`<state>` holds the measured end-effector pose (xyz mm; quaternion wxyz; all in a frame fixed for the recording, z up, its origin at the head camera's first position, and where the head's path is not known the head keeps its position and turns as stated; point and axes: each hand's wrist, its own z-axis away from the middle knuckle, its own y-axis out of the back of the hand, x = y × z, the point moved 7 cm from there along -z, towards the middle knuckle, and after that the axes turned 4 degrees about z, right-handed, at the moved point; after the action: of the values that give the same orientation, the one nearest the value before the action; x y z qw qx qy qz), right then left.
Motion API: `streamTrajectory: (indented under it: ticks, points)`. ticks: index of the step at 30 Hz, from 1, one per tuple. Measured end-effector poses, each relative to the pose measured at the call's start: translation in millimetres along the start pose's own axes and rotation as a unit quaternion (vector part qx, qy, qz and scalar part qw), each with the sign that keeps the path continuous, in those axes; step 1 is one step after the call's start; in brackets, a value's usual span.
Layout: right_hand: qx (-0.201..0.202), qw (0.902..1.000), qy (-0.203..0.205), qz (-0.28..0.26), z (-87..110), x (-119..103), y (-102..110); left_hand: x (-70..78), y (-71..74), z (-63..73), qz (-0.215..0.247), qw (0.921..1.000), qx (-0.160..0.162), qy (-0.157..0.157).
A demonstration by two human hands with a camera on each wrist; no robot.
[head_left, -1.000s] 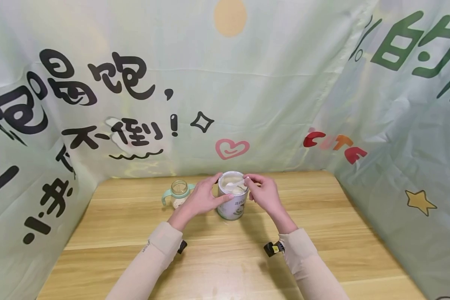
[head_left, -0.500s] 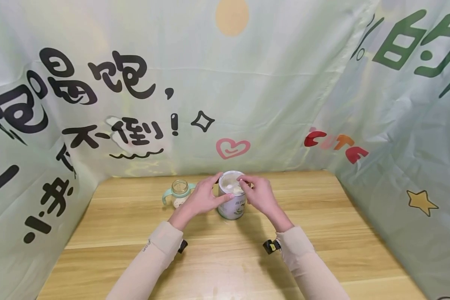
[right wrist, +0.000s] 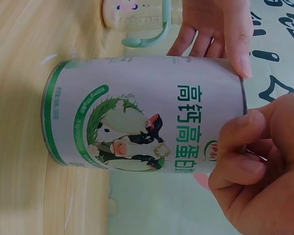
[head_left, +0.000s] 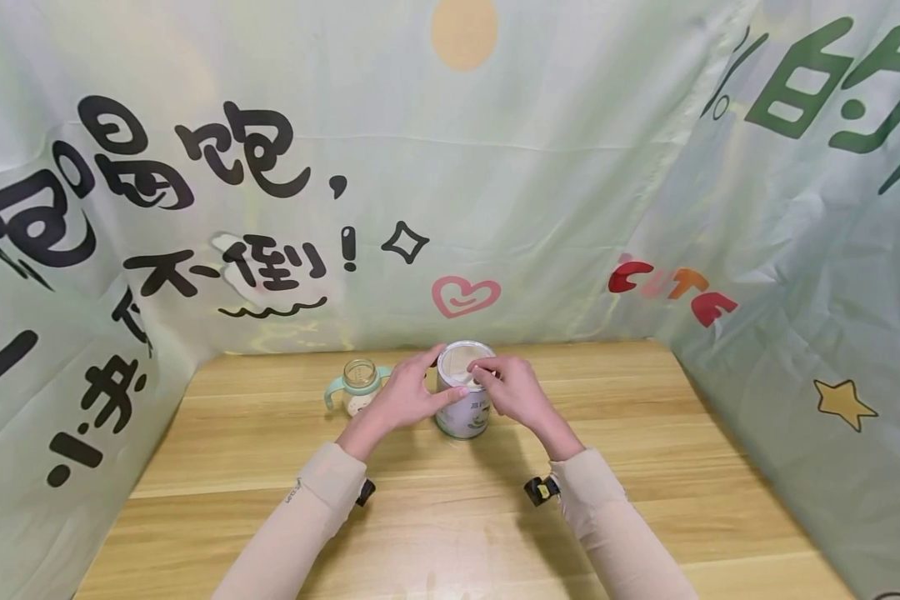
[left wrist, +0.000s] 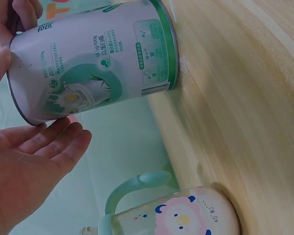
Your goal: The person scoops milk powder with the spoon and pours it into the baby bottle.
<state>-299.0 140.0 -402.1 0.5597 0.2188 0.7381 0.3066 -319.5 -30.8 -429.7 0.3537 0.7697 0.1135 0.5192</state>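
A white milk powder can (head_left: 461, 421) with a green band round its base and a cow picture stands upright on the wooden table, its top uncovered and pale powder inside. My left hand (head_left: 407, 393) steadies it from the left, thumb at the near rim and fingers along the far side. Over the mouth, my right hand (head_left: 516, 388) has its fingertips curled together and dipping just inside the rim, pinching a white scoop. The scoop itself is hidden now by the fingers and the can wall. In the right wrist view, the curled right fingers (right wrist: 242, 147) overlap the can's rim.
Left of the can stands a baby bottle (head_left: 358, 396) without a cap, with mint-green handles and a cartoon print. A little spilled powder (left wrist: 186, 71) lies at the can's base. A printed cloth (head_left: 555, 208) walls in the table (head_left: 450, 525) at the back and sides.
My right hand has moved left over the can's mouth and lower, taking the white scoop from view at the rim down into the can. The left hand, can and bottle stay put.
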Motion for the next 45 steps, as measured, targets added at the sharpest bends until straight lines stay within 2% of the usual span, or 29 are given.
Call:
streamTrajectory:
  ticks: [9, 15, 22, 30, 37, 45]
  points:
    - [-0.018, 0.9997, -0.009, 0.016, 0.2, -0.3, -0.9, 0.8, -0.2, 0.0, 0.002, 1.0000, 0.002, 0.000]
    - [-0.039, 0.9983, -0.038, -0.022, 1.1, 3.0, -1.8, 0.6, -0.3, 0.3, 0.002, 1.0000, -0.001, 0.004]
    - [-0.045, 0.9945, -0.056, -0.077, 1.9, 5.0, -1.0, 1.6, -0.2, 0.4, 0.003, 1.0000, -0.002, -0.001]
    - [-0.033, 0.9937, -0.060, -0.089, 3.2, 6.5, -0.1, 3.3, -0.8, 0.7, 0.006, 1.0000, 0.002, -0.006]
    - [-0.004, 0.9987, -0.029, -0.041, 3.9, 1.6, 1.8, 0.4, -2.7, 0.9, 0.010, 0.9999, 0.006, -0.009]
    - [0.041, 0.9985, -0.020, -0.030, 3.8, 3.7, 5.0, 0.8, -2.7, 0.5, 0.012, 0.9999, 0.005, -0.009]
